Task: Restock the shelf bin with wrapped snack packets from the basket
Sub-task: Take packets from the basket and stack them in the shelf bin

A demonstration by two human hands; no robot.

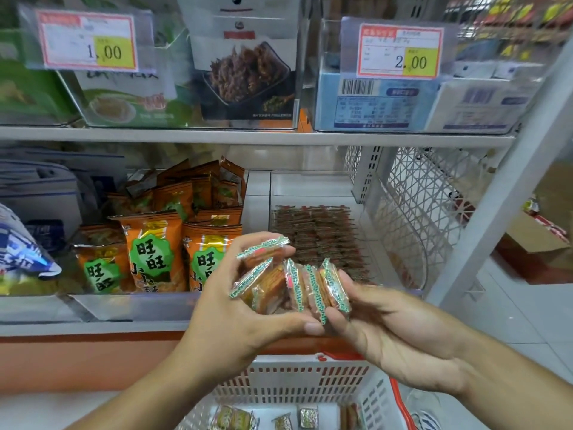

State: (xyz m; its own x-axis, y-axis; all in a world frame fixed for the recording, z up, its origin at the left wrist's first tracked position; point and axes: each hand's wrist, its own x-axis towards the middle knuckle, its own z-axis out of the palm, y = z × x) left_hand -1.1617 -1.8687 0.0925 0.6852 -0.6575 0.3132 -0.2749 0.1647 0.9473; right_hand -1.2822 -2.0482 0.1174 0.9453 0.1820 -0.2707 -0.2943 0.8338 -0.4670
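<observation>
White metal shelving (254,136) over pale tiled floor (508,308).

Orange snack bags (155,249), price tags (88,41), cardboard box (533,234)

head cam | looks forward-down | close to shelf (248,136)

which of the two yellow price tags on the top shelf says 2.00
The right-hand price tag, on the clear bin holding blue boxes; the left price tag reads 1.00.
</observation>
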